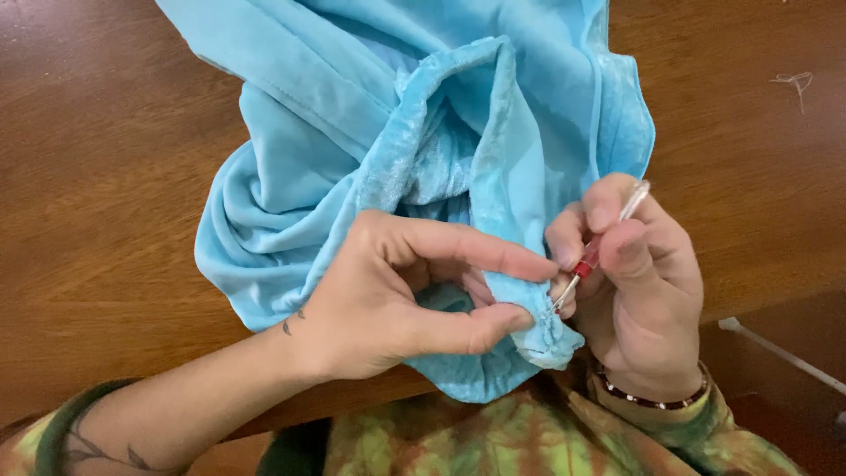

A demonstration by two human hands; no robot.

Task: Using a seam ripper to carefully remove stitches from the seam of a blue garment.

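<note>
— Was anything sitting in a box or bowl?

— I saw no such thing; only a light blue velvet cloth (423,132) heaped on the brown wooden table (106,176), its lower fold hanging over the near edge.

— And the tool?

— A seam ripper (589,260) with a red and clear handle. Its long axis ran diagonally, metal tip pointing down-left into the fabric edge, handle end up-right.

— The hands?

— The right hand (634,282) was closed around the ripper. The left hand (397,300) pinched the cloth's edge between thumb and forefinger, just beside the tip.
</note>
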